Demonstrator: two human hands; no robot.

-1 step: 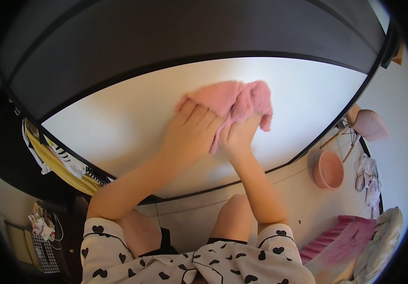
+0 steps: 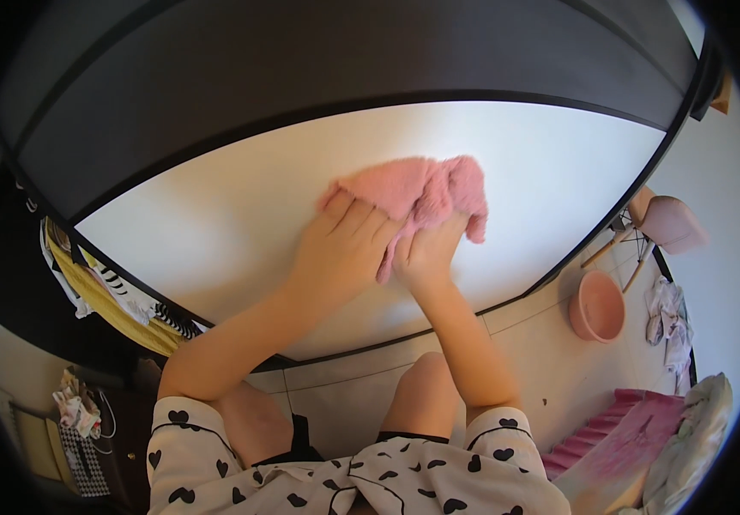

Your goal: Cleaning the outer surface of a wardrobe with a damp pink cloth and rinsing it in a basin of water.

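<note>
A fluffy pink cloth (image 2: 395, 184) lies bunched against a glossy white panel (image 2: 215, 206) in front of me. My left hand (image 2: 344, 245) presses on its left part, with the back of the hand toward me and the fingertips partly covered by the cloth. Close beside it, my right hand (image 2: 428, 249) grips the right part, where folds hide most of its fingers. One strip of cloth hangs down between the two hands.
Dark panels (image 2: 344, 60) border the white one above. Hanging clothes (image 2: 112, 296) show at the left. A pink basin (image 2: 597, 306) stands on the tiled floor at the right, near a pink chair (image 2: 674, 225). Lower right is a bed with a pink cover (image 2: 614, 429).
Both hands and the pink cloth have slid slightly down the white panel toward me and a touch to the left. The grip looks the same.
</note>
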